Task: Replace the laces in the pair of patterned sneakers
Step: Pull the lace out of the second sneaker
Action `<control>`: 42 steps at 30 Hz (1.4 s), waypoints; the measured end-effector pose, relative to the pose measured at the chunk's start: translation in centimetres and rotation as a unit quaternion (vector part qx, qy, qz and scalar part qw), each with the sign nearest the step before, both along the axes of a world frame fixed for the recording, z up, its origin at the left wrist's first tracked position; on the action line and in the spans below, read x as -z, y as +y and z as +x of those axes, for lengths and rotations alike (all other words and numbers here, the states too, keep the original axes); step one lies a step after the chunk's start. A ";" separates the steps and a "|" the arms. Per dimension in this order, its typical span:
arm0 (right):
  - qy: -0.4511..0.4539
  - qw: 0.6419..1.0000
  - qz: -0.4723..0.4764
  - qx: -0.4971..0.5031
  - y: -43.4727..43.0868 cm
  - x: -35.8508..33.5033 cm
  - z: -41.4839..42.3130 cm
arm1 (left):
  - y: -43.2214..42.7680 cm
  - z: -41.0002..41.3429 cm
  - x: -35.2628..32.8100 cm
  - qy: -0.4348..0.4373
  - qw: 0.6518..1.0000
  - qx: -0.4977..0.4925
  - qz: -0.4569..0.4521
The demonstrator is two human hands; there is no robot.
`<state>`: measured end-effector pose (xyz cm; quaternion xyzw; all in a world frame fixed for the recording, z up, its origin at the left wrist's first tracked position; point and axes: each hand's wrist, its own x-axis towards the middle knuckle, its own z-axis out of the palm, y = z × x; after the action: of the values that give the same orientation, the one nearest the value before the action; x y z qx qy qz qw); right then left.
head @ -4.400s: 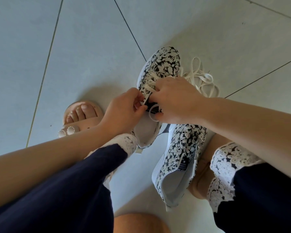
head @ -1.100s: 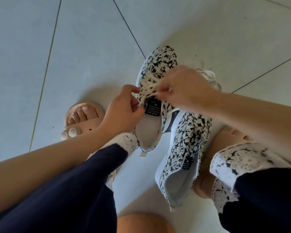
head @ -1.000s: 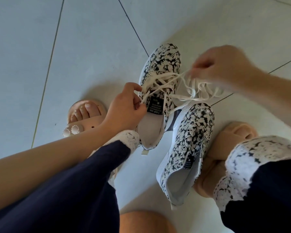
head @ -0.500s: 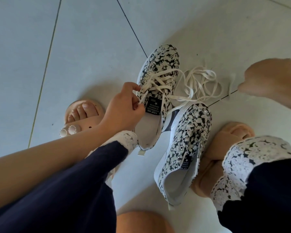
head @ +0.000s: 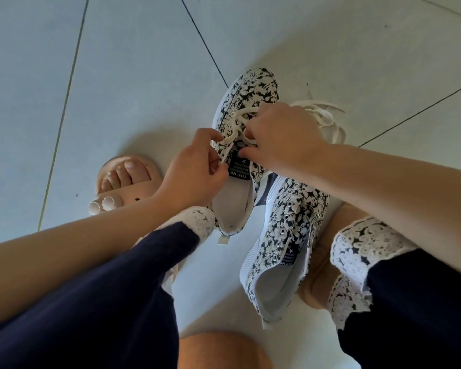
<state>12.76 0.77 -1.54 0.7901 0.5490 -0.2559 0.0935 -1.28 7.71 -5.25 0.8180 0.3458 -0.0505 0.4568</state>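
Two hands work over one sneaker of the pair. Pale grey glazed floor tile [head: 117, 75], crossed by thin dark grout lines [head: 64, 115], fills the left and far sides and leaves open room there. At left, a beige open-toe sandal [head: 133, 199] with two pearl-like studs stands on the tile.

The left hand [head: 194, 169], fingers curled, pinches a strand of the cream flat lace [head: 230, 139] at the left edge of the lacing. The far black-and-white floral canvas sneaker [head: 248, 89] lies with its toe pointing away. Its lace is crossed through the forward eyelets and its black tongue label [head: 241, 169] is exposed.

The right hand [head: 282, 137] sits over the lacing, with thumb and forefinger closed on a loop of the same lace just above the label. Slack lace lies heaped on the tile behind that hand, just right of the toe.

The near floral canvas sneaker [head: 298, 209], eyelets bare, lies tilted, its toe against the far sneaker's right flank. A second beige sandal [head: 317, 262] sits at its right edge. Navy trouser legs [head: 104, 302] with white lace cuffs close off the near side.
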 end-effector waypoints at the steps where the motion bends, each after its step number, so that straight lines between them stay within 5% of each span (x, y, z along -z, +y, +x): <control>1: -0.010 1.000 -0.010 0.001 0.3 0.0 -0.2 | 0.0 0.0 0.0 0.000 1.000 0.002 0.000; 3: 0.038 0.998 -0.026 0.036 0.8 -0.2 -0.2 | 0.0 0.0 0.0 0.001 1.000 0.009 0.000; 5: 0.189 0.968 -0.003 0.163 1.4 -0.7 0.6 | 0.1 0.0 0.0 0.009 1.000 0.012 0.002; 8: 0.450 0.788 -0.003 0.420 1.8 -2.3 2.4 | 0.2 -0.2 -0.1 0.011 0.999 0.029 0.009; 10: 0.540 0.681 -0.047 0.492 1.0 -2.1 3.5 | 0.4 -0.2 -0.1 0.010 0.999 0.038 0.013; 13: 0.551 0.618 -0.065 0.557 -0.4 -1.3 4.5 | 0.6 -0.1 -0.3 0.008 0.999 0.043 0.025; 14: 0.522 0.640 -0.059 0.561 -0.8 -1.1 4.8 | 0.6 0.0 -0.4 0.008 0.998 0.046 0.029; 18: 0.170 0.934 0.013 0.314 -2.7 -0.1 6.5 | 0.8 0.2 -0.7 0.017 0.996 0.067 0.051; 20: 0.084 0.973 0.061 0.207 -3.0 0.0 6.4 | 0.7 0.2 -1.0 0.016 0.995 0.075 0.066; 25: 0.055 0.985 0.160 0.039 -2.2 -1.1 3.1 | -0.1 0.7 -1.5 -0.017 0.991 0.072 0.115; 28: 0.062 0.992 0.106 -0.029 -2.4 -0.3 1.6 | -0.2 0.8 -1.3 -0.022 0.990 0.065 0.125; 38: 0.124 0.992 0.023 -0.007 -0.6 0.9 0.3 | -0.7 0.6 -0.9 -0.009 0.996 0.041 0.073; 42: 0.248 0.954 0.045 0.160 -0.3 -0.3 1.6 | -0.9 0.8 -1.5 0.039 0.991 0.102 0.079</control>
<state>14.37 0.47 -1.22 0.7828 0.4325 -0.4300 -0.1235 -0.47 6.83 -3.78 0.8802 0.2808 -0.1009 0.3690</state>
